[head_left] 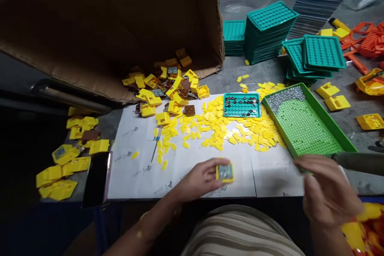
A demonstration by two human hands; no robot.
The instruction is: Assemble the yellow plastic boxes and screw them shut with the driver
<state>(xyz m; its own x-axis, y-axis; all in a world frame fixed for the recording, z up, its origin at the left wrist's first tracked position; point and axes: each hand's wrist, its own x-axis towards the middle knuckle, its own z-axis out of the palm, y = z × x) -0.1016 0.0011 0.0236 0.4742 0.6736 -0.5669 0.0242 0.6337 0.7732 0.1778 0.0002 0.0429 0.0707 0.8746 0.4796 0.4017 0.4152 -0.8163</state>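
Note:
My left hand (199,178) is closed on a small yellow plastic housing (229,179), gripping it by its left side just above the white sheet. Greyish, see-through-looking parts show inside the housing, too blurred to make out. My right hand (328,192) is raised at the right, near the close corner of the green tray (325,120). It is smeared by motion, with the thumb apart from the outstretched fingers and nothing visible between them. Just behind it lies a dark grey cylindrical tool (361,163); I cannot tell whether the hand touches it.
Flat yellow pieces (216,122) cover the sheet (132,168) around a teal tray (241,105) of small dark parts. Yellow housings (175,92) spill from a cardboard box (120,20). Teal tray stacks (267,32) stand behind. A thin screwdriver (155,148) and phone (96,180) lie left.

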